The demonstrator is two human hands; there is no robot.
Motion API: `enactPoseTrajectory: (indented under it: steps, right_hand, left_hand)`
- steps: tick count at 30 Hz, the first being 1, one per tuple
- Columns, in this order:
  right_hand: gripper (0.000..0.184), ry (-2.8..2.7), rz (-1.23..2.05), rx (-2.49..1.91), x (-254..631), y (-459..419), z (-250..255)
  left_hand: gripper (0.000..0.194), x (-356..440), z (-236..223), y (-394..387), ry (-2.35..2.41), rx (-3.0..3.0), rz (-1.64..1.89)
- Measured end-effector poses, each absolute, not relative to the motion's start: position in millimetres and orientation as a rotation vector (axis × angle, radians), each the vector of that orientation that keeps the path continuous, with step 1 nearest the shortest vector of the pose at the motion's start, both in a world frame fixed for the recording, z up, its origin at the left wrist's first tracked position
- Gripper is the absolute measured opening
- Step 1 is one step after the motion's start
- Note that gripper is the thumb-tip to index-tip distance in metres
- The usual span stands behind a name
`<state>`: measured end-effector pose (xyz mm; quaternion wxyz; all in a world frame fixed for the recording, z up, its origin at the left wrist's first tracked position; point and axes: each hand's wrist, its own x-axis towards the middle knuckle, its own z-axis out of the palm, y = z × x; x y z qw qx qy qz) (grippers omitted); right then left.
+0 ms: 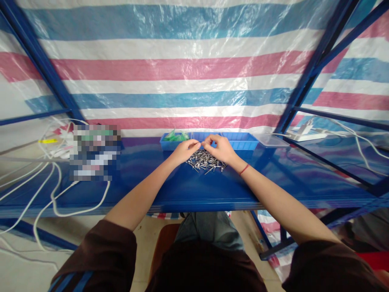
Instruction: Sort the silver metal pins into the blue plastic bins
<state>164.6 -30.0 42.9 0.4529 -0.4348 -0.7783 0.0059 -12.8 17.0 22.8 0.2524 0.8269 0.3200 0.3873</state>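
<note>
A loose pile of small silver metal pieces with thin pins, looking like pop rivets, lies on the blue table. Over the back of that pile my left hand comes in from the left, thumb and forefinger pinched together. My right hand meets it from the other side, its fingertips closed and nearly touching the left ones. Whatever sits between the fingertips is too small to make out. Right behind both hands stands a long blue divided tray, with green plastic pieces or bags in its left compartment.
A clear plastic lid or sheet lies right of the tray. White cables run over the table's left side, beside a blurred-out patch. A power strip is at the right. Blue metal posts and a striped tarp enclose the back.
</note>
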Motion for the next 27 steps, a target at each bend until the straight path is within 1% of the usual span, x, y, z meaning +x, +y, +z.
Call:
enactPoseTrajectory:
  steps: [3,5,8,11,13,16,19,24,27]
  right_hand:
    - [0.02,-1.86,-0.08,-1.152,171.0,-11.6,49.8]
    - [0.02,-1.834,-0.174,-1.206,176.8,5.2,52.3]
    - [0.02,-1.811,-0.273,-1.423,182.4,25.1,50.1]
    - [0.024,-1.802,-0.316,-1.625,181.8,28.5,44.0]
    - [0.026,-1.834,-0.324,-1.648,179.9,21.6,41.0]
    - [0.024,-1.946,-0.346,-1.591,179.2,5.3,39.2]
    - [0.022,-2.027,-0.308,-1.555,181.6,-7.8,36.6]
    - [0.021,-1.998,-0.028,-1.514,184.3,-13.1,30.0]
    - [0.021,-2.008,-0.031,-1.475,182.3,-13.1,29.8]
  left_hand:
    - [0.032,-17.3,26.4,16.1,1.045,2.3,1.084]
    - [0.029,-23.5,28.2,18.1,1.104,2.423,1.049]
    - [0.025,-35.0,28.1,24.4,1.124,2.603,0.872]
    - [0.021,-43.7,25.2,30.0,1.172,2.619,0.662]
    - [0.02,-45.9,23.2,31.6,1.168,2.602,0.591]
    - [0.021,-44.4,21.3,31.5,1.105,2.626,0.562]
    - [0.022,-40.6,20.7,30.4,1.081,2.716,0.509]
    - [0.022,-36.9,18.7,29.1,1.116,2.803,0.45]
    - [0.022,-33.6,17.1,26.0,1.137,2.808,0.459]
